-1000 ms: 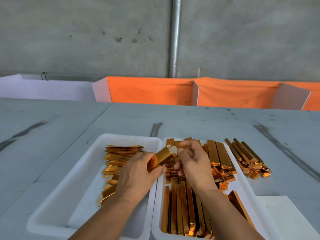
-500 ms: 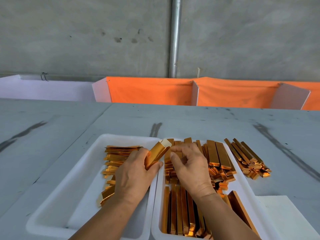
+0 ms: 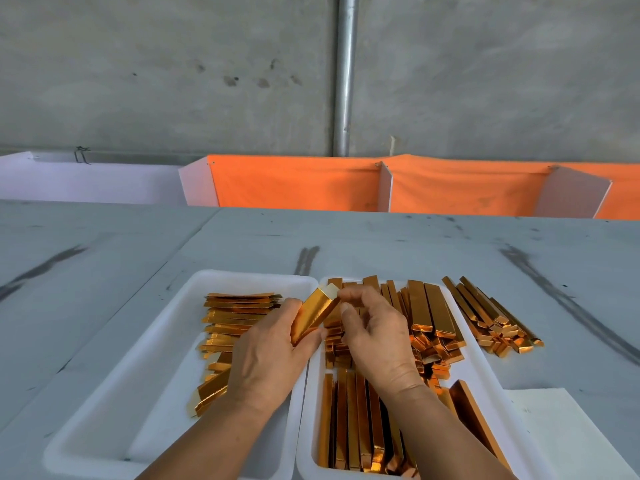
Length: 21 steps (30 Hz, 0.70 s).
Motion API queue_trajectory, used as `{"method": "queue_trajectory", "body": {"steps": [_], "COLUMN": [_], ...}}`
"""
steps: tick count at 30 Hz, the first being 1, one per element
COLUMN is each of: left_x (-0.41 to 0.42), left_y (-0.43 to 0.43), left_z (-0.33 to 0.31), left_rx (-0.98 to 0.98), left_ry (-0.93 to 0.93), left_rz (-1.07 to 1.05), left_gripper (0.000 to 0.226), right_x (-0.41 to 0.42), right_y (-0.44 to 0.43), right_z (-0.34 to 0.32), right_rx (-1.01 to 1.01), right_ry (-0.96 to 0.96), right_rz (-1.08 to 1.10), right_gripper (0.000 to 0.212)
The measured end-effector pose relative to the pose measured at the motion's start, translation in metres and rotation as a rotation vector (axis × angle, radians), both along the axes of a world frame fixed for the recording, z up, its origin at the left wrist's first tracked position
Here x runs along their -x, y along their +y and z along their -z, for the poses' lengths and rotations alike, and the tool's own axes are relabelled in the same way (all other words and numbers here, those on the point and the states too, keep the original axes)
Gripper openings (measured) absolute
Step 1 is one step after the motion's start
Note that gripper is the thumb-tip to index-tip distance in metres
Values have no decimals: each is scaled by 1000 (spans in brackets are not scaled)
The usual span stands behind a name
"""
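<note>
**Right hand back on the end flap**

The left hand [image 3: 268, 358] grips a slim gold foil-card box [image 3: 313, 315], thumb on one long face and fingers curled round the other. It holds the box in the air over the seam where the two white plastic trays meet, tilted with its open end toward the far edge of the worktop [image 3: 381, 244]. A second ago the box sat lower and flatter. Half a second ago it was raised and the right hand [image 3: 375, 337] had let go, curled just beside it. Now the right hand's bent index fingertip and thumb close on the white end flap [image 3: 329, 291], the other fingers loosely curled behind.

I judge that the box body is squared up and the flap is about to be tucked in, the last fold before the piece is set down.

The left tray [image 3: 104, 427] carries a stack of gold pieces [image 3: 239, 317] along its far half. The right tray [image 3: 478, 368] holds long gold strips [image 3: 353, 420] at its near end and a denser heap [image 3: 426, 306] at its far end. A loose pile of gold pieces [image 3: 491, 320] lies on the worktop just beside that tray's right rim, and a white sheet [image 3: 568, 427] lies toward the near right corner. Orange fabric dividers [image 3: 294, 181] stand along the far edge.
</note>
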<state>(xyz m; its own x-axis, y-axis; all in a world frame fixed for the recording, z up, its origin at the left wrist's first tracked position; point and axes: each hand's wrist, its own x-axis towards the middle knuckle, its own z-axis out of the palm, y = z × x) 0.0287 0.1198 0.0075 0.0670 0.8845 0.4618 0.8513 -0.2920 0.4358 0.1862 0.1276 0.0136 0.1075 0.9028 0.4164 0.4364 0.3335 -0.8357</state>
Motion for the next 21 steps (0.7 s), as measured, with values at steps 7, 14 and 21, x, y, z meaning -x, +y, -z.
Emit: {"method": "queue_trajectory", "body": {"steps": [7, 14, 21], "left_x": [0, 2, 2], "left_y": [-1, 2, 1], "left_z": [-1, 2, 0], "left_rx": [9, 1, 22], "left_ry": [1, 37, 14], "left_rz": [53, 52, 94], "left_gripper": [30, 43, 48], "right_x": [-2, -1, -3], "right_y": [-5, -7, -7], "right_z": [-5, -8, -9], "right_rx": [69, 106, 143], "right_ry": [151, 225, 273], "right_rz": [-109, -160, -239], "right_gripper": [28, 27, 32]}}
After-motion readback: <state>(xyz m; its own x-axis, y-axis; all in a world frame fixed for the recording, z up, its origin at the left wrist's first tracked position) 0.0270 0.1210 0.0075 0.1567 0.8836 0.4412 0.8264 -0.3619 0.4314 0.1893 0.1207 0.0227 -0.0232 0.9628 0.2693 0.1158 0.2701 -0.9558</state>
